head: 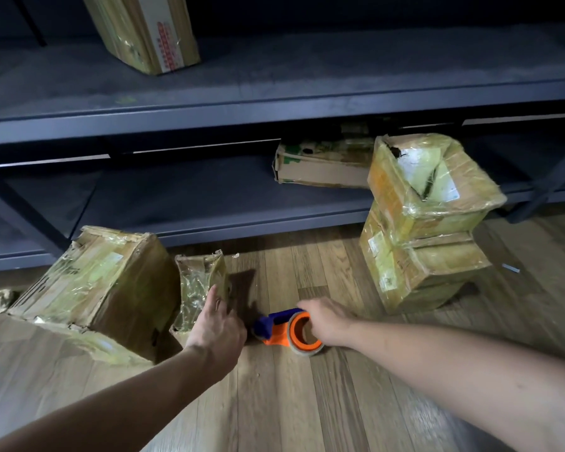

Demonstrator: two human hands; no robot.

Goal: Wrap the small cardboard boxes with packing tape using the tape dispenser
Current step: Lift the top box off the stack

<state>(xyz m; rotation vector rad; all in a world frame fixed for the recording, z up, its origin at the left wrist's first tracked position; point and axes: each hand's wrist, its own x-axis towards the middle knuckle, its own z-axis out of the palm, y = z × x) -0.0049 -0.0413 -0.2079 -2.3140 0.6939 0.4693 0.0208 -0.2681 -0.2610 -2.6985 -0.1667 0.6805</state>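
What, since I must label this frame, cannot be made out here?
All in the head view:
Right hand: fingers hidden behind the dispenser, so its grip is unclear.
Small box: near corner covered by the left hand.
Lower-shelf box: top hidden by the shelf rail.
Top box: cut off by the upper edge.
Labels on the stacked boxes: too small to read.

The tape dispenser [284,331] lies on the floor [307,402], right of a small box [199,282]. Two stacked boxes [428,230] stand farther right.
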